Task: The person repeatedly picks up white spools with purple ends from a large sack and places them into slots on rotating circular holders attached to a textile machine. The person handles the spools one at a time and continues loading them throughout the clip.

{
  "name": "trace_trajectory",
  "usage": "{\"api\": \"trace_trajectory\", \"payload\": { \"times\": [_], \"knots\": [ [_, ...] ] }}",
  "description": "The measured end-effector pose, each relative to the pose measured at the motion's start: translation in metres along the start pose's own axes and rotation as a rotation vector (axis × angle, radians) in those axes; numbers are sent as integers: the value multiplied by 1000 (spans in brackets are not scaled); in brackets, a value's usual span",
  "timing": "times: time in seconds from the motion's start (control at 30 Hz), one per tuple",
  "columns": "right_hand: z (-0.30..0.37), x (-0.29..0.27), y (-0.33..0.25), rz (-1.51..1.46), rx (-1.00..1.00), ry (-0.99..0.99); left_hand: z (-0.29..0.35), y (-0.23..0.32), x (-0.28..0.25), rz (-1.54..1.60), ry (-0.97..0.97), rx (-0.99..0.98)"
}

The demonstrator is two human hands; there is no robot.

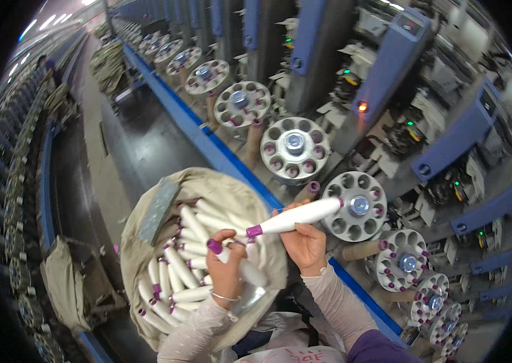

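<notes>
My right hand [305,247] is closed around a full white yarn bobbin [304,215], tilted so its far tip rises toward a round bobbin magazine [340,224]. The purple base of that bobbin points back at my left hand [224,269]. Another white yarn bobbin [252,272] with a purple end is gripped in my left hand, lying across the palm. Whether the left fingers also pinch a thread is too fine to make out. Beneath both hands sits a cream cloth sack [138,242] holding many white bobbins [178,266] with purple ends.
A grey flat block [159,210] rests on the sack's left rim. Along a blue rail [231,158] runs a row of round magazines [295,144] and blue-fronted winding units [389,60], one with an orange light. A second machine row and a draped cloth sack [65,284] are at left.
</notes>
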State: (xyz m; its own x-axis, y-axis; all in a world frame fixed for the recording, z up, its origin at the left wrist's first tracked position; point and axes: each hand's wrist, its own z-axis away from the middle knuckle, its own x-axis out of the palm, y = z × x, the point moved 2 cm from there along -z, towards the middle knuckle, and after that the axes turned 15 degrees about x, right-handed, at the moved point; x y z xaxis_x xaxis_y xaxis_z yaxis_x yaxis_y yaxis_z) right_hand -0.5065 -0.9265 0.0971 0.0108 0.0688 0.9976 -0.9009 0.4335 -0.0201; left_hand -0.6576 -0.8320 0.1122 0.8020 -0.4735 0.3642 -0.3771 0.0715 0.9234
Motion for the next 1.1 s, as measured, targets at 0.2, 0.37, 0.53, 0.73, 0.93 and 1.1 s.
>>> {"api": "trace_trajectory", "payload": {
  "times": [0.2,0.37,0.53,0.73,0.93,1.1],
  "knots": [
    [61,6,-83,298,60,169,20,-42,121,206,-30,104],
    [113,20,-185,1508,-857,811,31,-72,180,121,-178,156],
    [126,2,-207,1790,-624,717,57,-109,219,81,-308,11],
    [178,-10,-251,1753,-67,522,51,-136,236,-351,-475,226],
    [172,-36,-271,1161,-251,670,59,-177,278,-352,-816,402],
    [144,-49,-269,561,-501,440,35,-195,262,394,-506,-134]
  ]
}}
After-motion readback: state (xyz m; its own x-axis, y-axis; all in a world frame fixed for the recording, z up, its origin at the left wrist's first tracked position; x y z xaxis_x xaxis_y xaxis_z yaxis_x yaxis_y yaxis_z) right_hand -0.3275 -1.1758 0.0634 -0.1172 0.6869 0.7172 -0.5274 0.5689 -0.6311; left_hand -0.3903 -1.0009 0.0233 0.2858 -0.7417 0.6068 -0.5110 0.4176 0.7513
